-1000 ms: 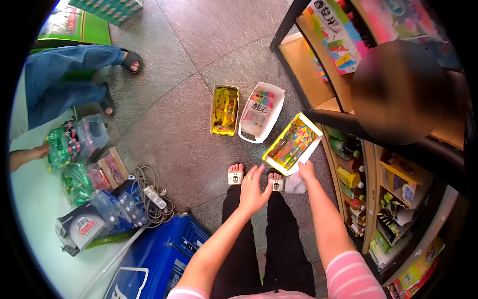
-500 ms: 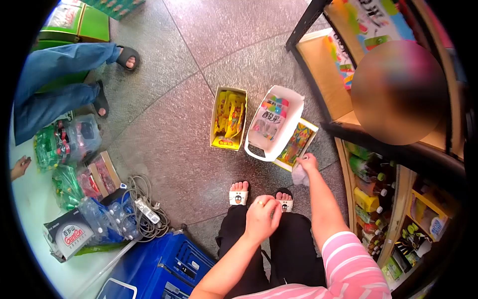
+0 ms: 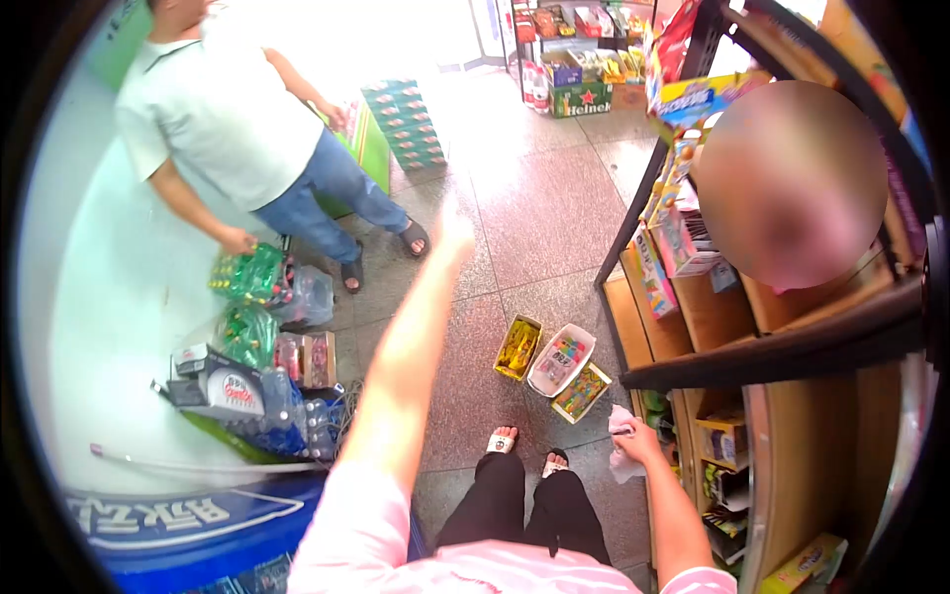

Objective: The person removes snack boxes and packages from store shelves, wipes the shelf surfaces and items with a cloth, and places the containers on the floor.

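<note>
My left arm reaches far forward over the floor, and my left hand [image 3: 455, 233] is washed out by bright light, so its fingers cannot be made out. Low on the right, beside the shelf, my right hand [image 3: 641, 441] is closed round a crumpled pale pink cloth [image 3: 623, 460]. On the floor ahead of my feet are three containers side by side: a yellow box [image 3: 518, 346] of yellow packets, a white basket [image 3: 561, 360] with colourful packets, and a shallow yellow-edged box [image 3: 582, 393] of small packs. Neither hand touches them.
A wooden shelf unit [image 3: 693, 366] with a dark frame borders the right. At left another person [image 3: 233, 119] stands near bundled green bottles [image 3: 247, 272]. A blue chest [image 3: 198, 530] is at lower left. Stacked green cartons [image 3: 406, 124] and a stocked rack [image 3: 584, 69] stand farther back.
My view has lifted, showing more of the room. My left hand has gone from near my knees to far forward. My right hand has moved away from the shallow box with the cloth.
</note>
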